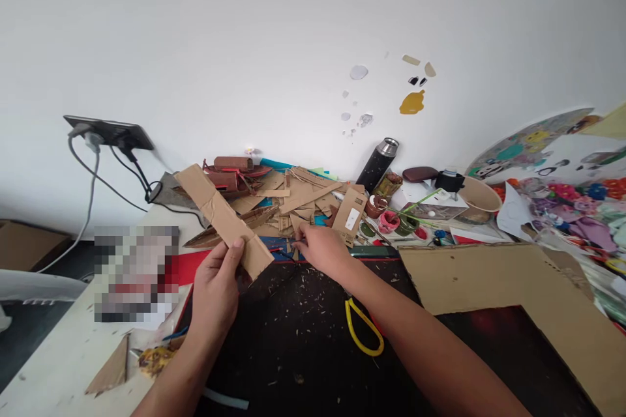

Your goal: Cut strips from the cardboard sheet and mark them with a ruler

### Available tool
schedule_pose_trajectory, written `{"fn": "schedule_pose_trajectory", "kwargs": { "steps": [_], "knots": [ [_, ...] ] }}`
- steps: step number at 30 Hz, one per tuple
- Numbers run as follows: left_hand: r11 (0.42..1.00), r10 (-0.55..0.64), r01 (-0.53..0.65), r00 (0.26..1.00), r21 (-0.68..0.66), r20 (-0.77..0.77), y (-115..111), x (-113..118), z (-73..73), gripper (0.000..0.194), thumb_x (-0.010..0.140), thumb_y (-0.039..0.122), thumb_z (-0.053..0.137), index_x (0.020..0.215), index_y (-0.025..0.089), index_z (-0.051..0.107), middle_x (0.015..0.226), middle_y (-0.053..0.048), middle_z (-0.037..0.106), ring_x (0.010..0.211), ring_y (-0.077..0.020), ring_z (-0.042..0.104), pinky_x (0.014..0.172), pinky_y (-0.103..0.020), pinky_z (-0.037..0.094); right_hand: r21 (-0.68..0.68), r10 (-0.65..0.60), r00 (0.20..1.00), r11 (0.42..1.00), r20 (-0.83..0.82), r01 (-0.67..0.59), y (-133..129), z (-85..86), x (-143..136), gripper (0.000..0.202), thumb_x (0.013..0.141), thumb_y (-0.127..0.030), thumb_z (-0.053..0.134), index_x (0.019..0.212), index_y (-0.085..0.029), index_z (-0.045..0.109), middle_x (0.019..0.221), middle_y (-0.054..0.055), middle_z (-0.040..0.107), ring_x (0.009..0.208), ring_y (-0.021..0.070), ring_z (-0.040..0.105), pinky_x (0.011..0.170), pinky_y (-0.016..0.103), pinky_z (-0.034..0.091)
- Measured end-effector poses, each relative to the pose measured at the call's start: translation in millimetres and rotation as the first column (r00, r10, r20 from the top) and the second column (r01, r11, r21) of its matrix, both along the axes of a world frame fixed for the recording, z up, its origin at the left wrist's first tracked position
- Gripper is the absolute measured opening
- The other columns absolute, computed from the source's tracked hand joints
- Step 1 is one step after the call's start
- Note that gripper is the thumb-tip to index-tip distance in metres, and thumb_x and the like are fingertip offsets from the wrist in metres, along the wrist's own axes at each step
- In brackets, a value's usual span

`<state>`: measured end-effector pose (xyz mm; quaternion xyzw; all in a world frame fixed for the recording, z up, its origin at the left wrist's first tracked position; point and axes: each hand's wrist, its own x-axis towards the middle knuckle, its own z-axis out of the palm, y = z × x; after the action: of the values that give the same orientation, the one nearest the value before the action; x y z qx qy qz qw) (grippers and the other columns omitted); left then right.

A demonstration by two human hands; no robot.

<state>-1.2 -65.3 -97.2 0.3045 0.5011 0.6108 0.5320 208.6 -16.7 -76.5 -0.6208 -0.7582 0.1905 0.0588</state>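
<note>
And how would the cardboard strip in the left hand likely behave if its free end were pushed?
The cardboard strip is probably fairly stiff, since it juts out nearly straight from the left hand. It may fold at the crease partway along. It looks light for its size, being thin and held one-handed.

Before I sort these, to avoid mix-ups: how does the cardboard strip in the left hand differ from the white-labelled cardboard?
The strip is held in the left hand; the labelled piece lies among scraps. The labelled piece bears a white label; the strip shows none on its visible face. Both are brown cardboard.
</note>
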Motion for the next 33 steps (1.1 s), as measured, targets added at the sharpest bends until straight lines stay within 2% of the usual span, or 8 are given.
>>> {"fn": "schedule_pose_trajectory", "kwargs": {
  "steps": [5,7,10,16,19,22,29,33],
  "knots": [
    [0.999,-0.027,0.028,0.998,0.018,-0.058,1.8,-5.5,-2.4,0.050,0.084,0.064,0.083,0.103,0.019,0.077,0.078,0.000,0.069,0.058,-0.0137,0.055,0.047,-0.022,0.042,0.033,-0.108,0.986,0.993,-0.128,0.113,-21.7,-3.8,30.8,0.011,0.105,-0.033,0.065,0.100,-0.023,0.067,0.064,-0.004,0.060,0.060,0.0174,0.056,0.058,0.027,0.032],
    [0.999,0.019,-0.014,0.994,0.051,-0.110,3.4,-8.6,-1.0,0.049,0.084,0.066,0.082,0.099,0.019,0.077,0.075,0.001,0.066,0.059,-0.0137,0.053,0.050,-0.022,0.042,-0.013,-0.205,0.913,0.977,-0.354,0.214,-33.1,-6.2,48.1,0.015,0.100,-0.035,0.068,0.091,-0.024,0.064,0.057,-0.008,0.047,0.055,0.0158,0.047,0.056,0.027,0.028],
    [0.994,0.077,-0.057,0.972,0.094,-0.222,6.5,-12.7,2.3,0.050,0.085,0.068,0.081,0.098,0.020,0.077,0.080,0.001,0.069,0.068,-0.0155,0.057,0.059,-0.023,0.047,-0.118,-0.215,0.815,0.977,-0.538,0.179,-51.5,-7.1,71.2,0.021,0.094,-0.040,0.069,0.084,-0.023,0.062,0.058,-0.008,0.042,0.054,0.0146,0.040,0.055,0.027,0.026],
    [0.976,-0.205,0.215,0.951,0.020,-0.232,7.3,-9.6,6.9,0.059,0.076,0.073,0.085,0.101,0.019,0.083,0.100,-0.008,0.081,0.093,-0.0288,0.071,0.083,-0.035,0.057,-0.216,-0.185,0.802,0.974,-0.568,0.072,-79.2,4.3,87.9,0.024,0.092,-0.043,0.071,0.083,-0.021,0.066,0.062,-0.006,0.049,0.057,0.0131,0.041,0.056,0.026,0.026],
    [0.941,-0.334,0.338,0.915,-0.020,-0.225,5.1,-5.4,5.8,0.059,0.076,0.072,0.085,0.102,0.019,0.083,0.095,-0.009,0.082,0.091,-0.0311,0.074,0.078,-0.036,0.058,-0.200,-0.179,0.788,0.977,-0.588,0.073,-82.9,7.3,87.6,0.027,0.092,-0.044,0.071,0.081,-0.020,0.066,0.062,-0.006,0.048,0.057,0.0123,0.040,0.055,0.025,0.026],
    [0.935,-0.353,0.352,0.916,-0.039,-0.188,4.6,-2.1,2.9,0.059,0.073,0.071,0.088,0.100,0.019,0.084,0.092,-0.009,0.082,0.086,-0.0307,0.074,0.074,-0.037,0.059,-0.188,-0.187,0.746,0.978,-0.639,0.085,-84.4,5.9,87.8,0.030,0.092,-0.046,0.072,0.079,-0.020,0.066,0.062,-0.006,0.049,0.056,0.0116,0.042,0.054,0.024,0.028],
    [0.989,-0.149,0.149,0.989,0.001,0.015,8.7,3.5,0.3,0.058,0.065,0.065,0.096,0.094,0.017,0.083,0.087,-0.007,0.081,0.078,-0.0257,0.074,0.071,-0.034,0.061,-0.308,-0.325,0.411,0.945,-0.852,0.109,-96.7,-5.6,74.5,0.051,0.094,-0.070,0.069,0.093,-0.019,0.068,0.052,-0.007,0.054,0.039,0.0087,0.038,0.043,0.022,0.029],
    [0.985,-0.174,0.174,0.984,0.006,0.024,4.4,13.3,-3.1,0.056,0.067,0.064,0.096,0.095,0.018,0.084,0.090,-0.008,0.082,0.082,-0.0267,0.075,0.071,-0.034,0.062,-0.314,-0.328,0.264,0.945,-0.907,0.094,-97.5,-17.3,46.2,0.058,0.087,-0.073,0.076,0.101,-0.017,0.072,0.050,-0.007,0.055,0.035,0.0082,0.038,0.039,0.022,0.023]
  ]
}}
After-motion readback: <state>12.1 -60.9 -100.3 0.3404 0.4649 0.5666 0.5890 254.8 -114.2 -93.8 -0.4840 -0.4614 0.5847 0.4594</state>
